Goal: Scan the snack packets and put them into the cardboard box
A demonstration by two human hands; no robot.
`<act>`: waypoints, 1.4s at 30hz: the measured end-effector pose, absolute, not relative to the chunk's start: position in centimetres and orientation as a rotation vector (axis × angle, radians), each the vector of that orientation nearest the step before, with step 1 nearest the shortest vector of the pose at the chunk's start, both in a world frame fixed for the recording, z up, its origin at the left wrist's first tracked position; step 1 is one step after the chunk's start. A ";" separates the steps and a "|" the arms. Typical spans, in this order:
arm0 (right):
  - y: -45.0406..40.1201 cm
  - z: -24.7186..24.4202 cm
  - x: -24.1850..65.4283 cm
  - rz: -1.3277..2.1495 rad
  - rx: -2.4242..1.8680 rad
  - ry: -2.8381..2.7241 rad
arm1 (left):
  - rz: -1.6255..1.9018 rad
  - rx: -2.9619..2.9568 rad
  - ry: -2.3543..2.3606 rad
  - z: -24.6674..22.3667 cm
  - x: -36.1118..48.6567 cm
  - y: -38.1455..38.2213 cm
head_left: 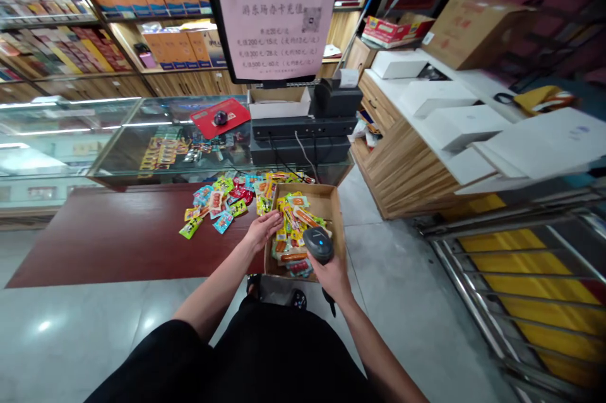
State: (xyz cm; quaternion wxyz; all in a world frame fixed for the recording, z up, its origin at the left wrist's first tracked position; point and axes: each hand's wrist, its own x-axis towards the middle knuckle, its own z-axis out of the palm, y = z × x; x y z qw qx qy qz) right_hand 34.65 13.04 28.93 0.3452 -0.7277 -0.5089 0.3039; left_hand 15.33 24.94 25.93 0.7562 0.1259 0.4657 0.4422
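Note:
A black barcode scanner point(318, 245) with a small blue light is gripped in my right hand point(334, 276), over the right part of an open cardboard box point(335, 213). Inside the box lie several packaged sausage snacks point(293, 216) in yellow, green and orange wrappers. My left hand point(264, 231) reaches over the box's left edge, fingers stretched out beside the packets, with nothing seen in it. Whether its fingertips touch a packet I cannot tell. Left of the box, a loose pile of small snack packets point(220, 204) lies on the dark red tabletop point(127, 232).
Beyond the tabletop stands a glass display counter point(142, 128), bearing a red card point(231, 114) and a monitor with a paper sign point(279, 30). White boxes point(466, 125) line a wooden cabinet point(411, 169) at right. A metal rail point(473, 289) stands nearer me.

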 end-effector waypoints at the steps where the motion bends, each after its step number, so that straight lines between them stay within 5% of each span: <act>1: 13.8 28.9 33.5 0.795 -1.900 -1.336 | 0.979 0.269 1.024 25.8 14.0 25.4; 19: 21.9 28.2 16.0 0.992 -1.868 -1.475 | 1.060 0.427 1.866 17.7 -6.2 30.3; 32: 21.5 28.3 15.5 0.992 -1.841 -1.493 | 0.802 0.723 1.965 16.4 -5.1 28.6; 42: 18.6 29.5 22.1 0.866 -1.873 -1.422 | 0.936 0.624 1.480 22.0 3.7 28.7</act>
